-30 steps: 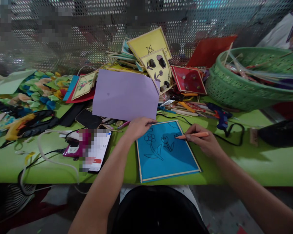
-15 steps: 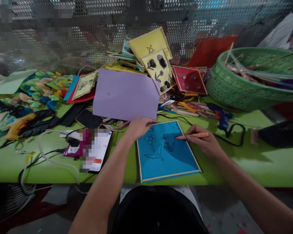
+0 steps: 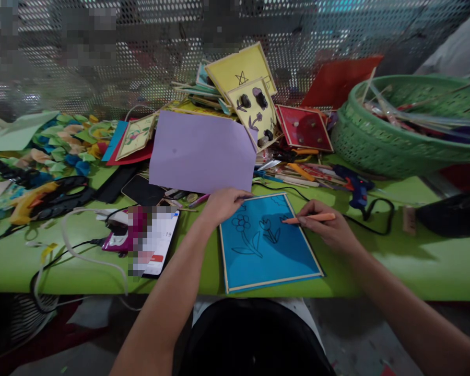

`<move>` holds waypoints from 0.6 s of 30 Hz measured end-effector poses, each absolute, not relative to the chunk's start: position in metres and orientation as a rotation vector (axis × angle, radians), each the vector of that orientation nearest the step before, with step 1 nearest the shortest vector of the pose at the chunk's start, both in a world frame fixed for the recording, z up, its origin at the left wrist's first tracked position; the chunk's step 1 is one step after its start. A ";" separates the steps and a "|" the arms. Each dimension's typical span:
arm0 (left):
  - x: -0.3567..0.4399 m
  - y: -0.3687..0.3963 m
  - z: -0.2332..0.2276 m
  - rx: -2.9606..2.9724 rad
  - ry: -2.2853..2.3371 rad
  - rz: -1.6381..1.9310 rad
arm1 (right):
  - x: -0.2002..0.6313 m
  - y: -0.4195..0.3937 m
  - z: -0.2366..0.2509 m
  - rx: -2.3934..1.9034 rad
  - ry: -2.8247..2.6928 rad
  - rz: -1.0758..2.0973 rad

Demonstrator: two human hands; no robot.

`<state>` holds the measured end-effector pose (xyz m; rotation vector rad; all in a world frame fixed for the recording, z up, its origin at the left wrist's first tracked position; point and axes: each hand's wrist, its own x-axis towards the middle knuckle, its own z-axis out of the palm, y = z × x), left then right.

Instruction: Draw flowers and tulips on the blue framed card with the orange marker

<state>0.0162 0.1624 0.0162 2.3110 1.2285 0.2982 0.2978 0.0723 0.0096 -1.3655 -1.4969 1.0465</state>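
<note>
A blue card (image 3: 254, 271) edged with thin wooden strips lies on the green table, bearing black line drawings of flowers and a cloud-like outline in the top right corner. My left hand (image 3: 226, 204) rests at its upper left corner, fingers stretched along the top edge and partly hidden. Pinched in my right hand (image 3: 324, 225) is an orange marker (image 3: 321, 216). Its tip touches the card beside a small crown-shaped outline, right of the tulip drawing.
Behind the card stand purple paper (image 3: 201, 151) and yellow framed pictures (image 3: 254, 112). A green basket (image 3: 376, 151) holds sticks at the right. A blue glue gun (image 3: 356, 190) trails a black cord. Left are a phone (image 3: 162, 243), cables and a yellow-handled tool (image 3: 33, 203).
Both hands, the marker and the card look almost unmoved. The number on the phone screen has gone from 18 to 19. A white shape at the far upper right has shifted.
</note>
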 end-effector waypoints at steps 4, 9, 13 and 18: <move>0.016 0.162 0.016 2.312 1.243 0.288 | 0.298 0.073 0.009 -1.368 -1.504 1.046; 0.016 0.163 0.014 2.317 1.230 0.296 | 0.297 0.072 0.011 -1.375 -1.517 1.025; 0.016 0.162 0.016 2.318 1.228 0.294 | 0.296 0.072 0.011 -1.374 -1.508 1.039; 0.017 0.161 0.018 2.319 1.242 0.283 | 0.297 0.073 0.011 -1.377 -1.499 1.046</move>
